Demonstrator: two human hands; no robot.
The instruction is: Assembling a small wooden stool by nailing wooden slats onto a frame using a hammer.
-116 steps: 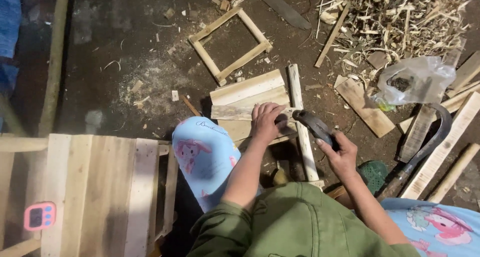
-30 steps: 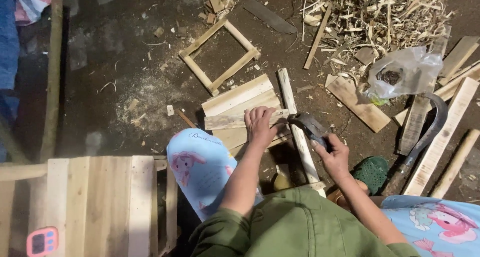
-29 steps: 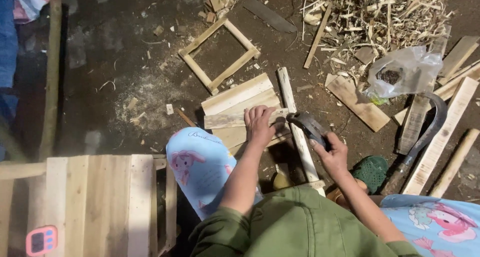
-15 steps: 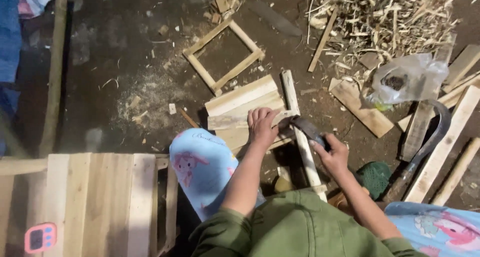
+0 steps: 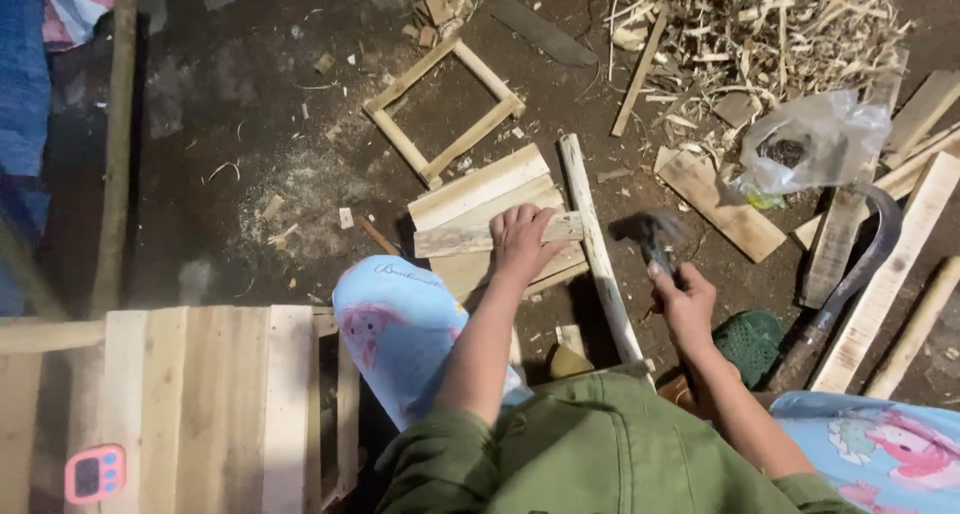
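My left hand [image 5: 527, 241] presses down on a short wooden slat [image 5: 470, 239] that lies across a stack of pale boards [image 5: 487, 190] on the dirt floor. Just right of the hand a long thin strip [image 5: 596, 244] runs from the stack toward my body. My right hand [image 5: 685, 302] grips the handle of a hammer [image 5: 653, 232], whose blurred head is raised above the floor, to the right of the strip. Both forearms are bare below green sleeves.
A square wooden frame [image 5: 444, 111] lies beyond the stack. Wood shavings [image 5: 770, 24], a clear plastic bag [image 5: 810, 149], planks [image 5: 722, 205] and a curved blade [image 5: 850, 274] fill the right. A slatted pallet [image 5: 190, 404] with a pink timer [image 5: 94, 473] sits at lower left. My blue patterned knee [image 5: 395, 324] is between.
My right hand has drawn the hammer away to the right and up from the slat end. My left hand has stayed flat on the slat.
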